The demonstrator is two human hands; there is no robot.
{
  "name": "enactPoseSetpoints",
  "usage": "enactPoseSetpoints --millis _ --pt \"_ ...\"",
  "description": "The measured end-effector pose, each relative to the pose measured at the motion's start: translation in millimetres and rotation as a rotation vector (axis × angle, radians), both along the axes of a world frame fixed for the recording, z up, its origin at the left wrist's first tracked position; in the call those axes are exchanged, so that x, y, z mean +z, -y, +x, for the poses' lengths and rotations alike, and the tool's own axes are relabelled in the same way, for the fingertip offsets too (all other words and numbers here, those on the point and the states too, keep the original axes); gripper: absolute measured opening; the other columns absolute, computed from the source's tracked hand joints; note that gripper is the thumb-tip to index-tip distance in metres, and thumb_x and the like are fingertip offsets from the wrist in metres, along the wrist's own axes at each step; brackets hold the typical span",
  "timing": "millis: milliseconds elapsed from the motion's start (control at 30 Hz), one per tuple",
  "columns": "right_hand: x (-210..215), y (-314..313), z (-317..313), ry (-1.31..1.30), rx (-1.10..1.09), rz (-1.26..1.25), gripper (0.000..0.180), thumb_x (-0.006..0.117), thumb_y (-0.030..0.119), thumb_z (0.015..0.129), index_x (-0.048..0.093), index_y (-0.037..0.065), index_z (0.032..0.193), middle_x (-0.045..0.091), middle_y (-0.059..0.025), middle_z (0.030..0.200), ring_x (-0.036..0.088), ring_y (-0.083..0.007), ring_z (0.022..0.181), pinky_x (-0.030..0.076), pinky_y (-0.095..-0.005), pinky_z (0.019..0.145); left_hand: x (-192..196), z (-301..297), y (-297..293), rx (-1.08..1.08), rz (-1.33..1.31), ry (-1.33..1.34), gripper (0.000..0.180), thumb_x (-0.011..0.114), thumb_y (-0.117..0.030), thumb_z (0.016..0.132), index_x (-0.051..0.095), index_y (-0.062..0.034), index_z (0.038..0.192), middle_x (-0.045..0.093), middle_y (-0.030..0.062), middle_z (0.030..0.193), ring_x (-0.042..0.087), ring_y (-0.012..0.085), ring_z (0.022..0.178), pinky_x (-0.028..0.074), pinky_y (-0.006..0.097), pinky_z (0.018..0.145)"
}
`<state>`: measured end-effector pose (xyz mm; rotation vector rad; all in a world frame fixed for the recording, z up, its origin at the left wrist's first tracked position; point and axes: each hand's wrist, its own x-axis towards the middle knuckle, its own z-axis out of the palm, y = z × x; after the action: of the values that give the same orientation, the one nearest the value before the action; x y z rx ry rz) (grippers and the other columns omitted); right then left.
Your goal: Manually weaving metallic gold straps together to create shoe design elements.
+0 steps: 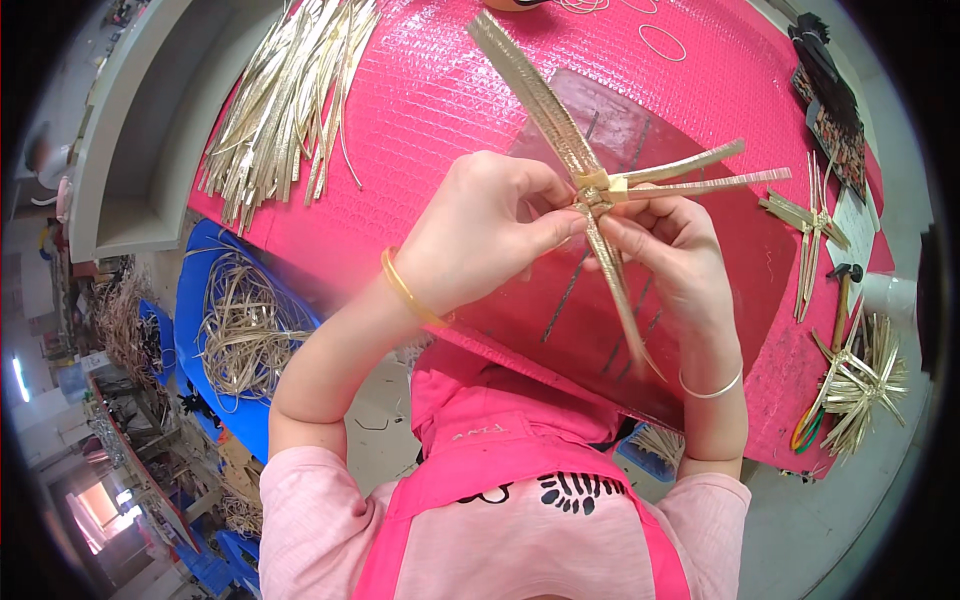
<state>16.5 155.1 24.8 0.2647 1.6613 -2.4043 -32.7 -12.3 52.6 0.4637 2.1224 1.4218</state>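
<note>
Both hands hold a cross-shaped weave of flat gold strips (545, 105) above a dark red board (720, 300). My left hand (500, 215) pinches the knotted centre from the left between thumb and fingertips. On the other side, my right hand (665, 245) is closed on the strips just right of and below that centre. A long band of strips juts up to the far left, two shorter ends point right, and others hang down toward me. Small pale yellow pieces show around the crossing. Some fingertips are hidden behind the weave.
Loose gold strips (285, 110) lie in a bundle at the far left of the pink table covering (420, 110). A blue bin (190, 300) holds tangled strips. Rightward are woven pieces (865, 385), a hammer (845, 285) and a dark patterned pouch (838, 140).
</note>
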Motion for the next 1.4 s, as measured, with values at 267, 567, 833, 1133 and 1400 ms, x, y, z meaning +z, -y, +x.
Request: enactPoseSetpoints --millis 267,567,833,1133,1400 --pt "4 -14 -14 0.072 0.249 0.129 0.015 0.060 0.009 0.073 0.060 -0.001 0.084 0.060 -0.0052 0.072 0.056 -0.0091 0.063 0.045 -0.0200 0.057 -24 9 -10 0.062 -0.106 -0.964 0.013 0.059 -0.005 0.071 0.056 0.0049 0.077 0.054 0.0030 0.056 0.050 0.0046 0.047 0.037 0.017 0.042" --pt "-5 7 -6 -0.227 0.037 0.223 0.025 0.061 0.000 0.069 0.056 -0.002 0.093 0.058 -0.0065 0.083 0.056 -0.0104 0.074 0.047 -0.0217 0.064 6 10 0 0.164 0.165 0.183 0.012 0.056 -0.005 0.075 0.056 0.0068 0.078 0.055 0.0037 0.057 0.052 0.0087 0.048 0.040 0.019 0.044" --pt "-9 7 4 -0.201 0.001 0.119 0.012 0.058 0.005 0.075 0.055 -0.002 0.085 0.057 -0.0037 0.076 0.052 -0.0071 0.066 0.042 -0.0187 0.062 3 0 8 0.115 0.178 0.073 0.016 0.057 0.000 0.072 0.058 0.0070 0.086 0.058 0.0074 0.070 0.056 0.0124 0.056 0.046 0.019 0.053" --pt "-21 16 4 -0.120 0.038 -0.433 0.013 0.055 0.007 0.077 0.052 0.000 0.088 0.057 -0.0048 0.078 0.054 -0.0084 0.065 0.044 -0.0194 0.057 -7 13 3 0.069 0.062 -0.545 0.011 0.059 0.001 0.071 0.060 0.0041 0.081 0.061 0.0081 0.077 0.056 0.0094 0.066 0.044 0.019 0.057" --pt "-11 26 3 -0.296 -0.146 -0.193 0.009 0.059 0.002 0.074 0.053 -0.001 0.079 0.057 -0.0033 0.078 0.053 -0.0068 0.068 0.044 -0.0192 0.059 3 21 5 0.193 0.408 0.174 0.018 0.054 -0.003 0.076 0.056 0.0062 0.091 0.060 0.0095 0.080 0.057 0.0120 0.073 0.045 0.021 0.067"
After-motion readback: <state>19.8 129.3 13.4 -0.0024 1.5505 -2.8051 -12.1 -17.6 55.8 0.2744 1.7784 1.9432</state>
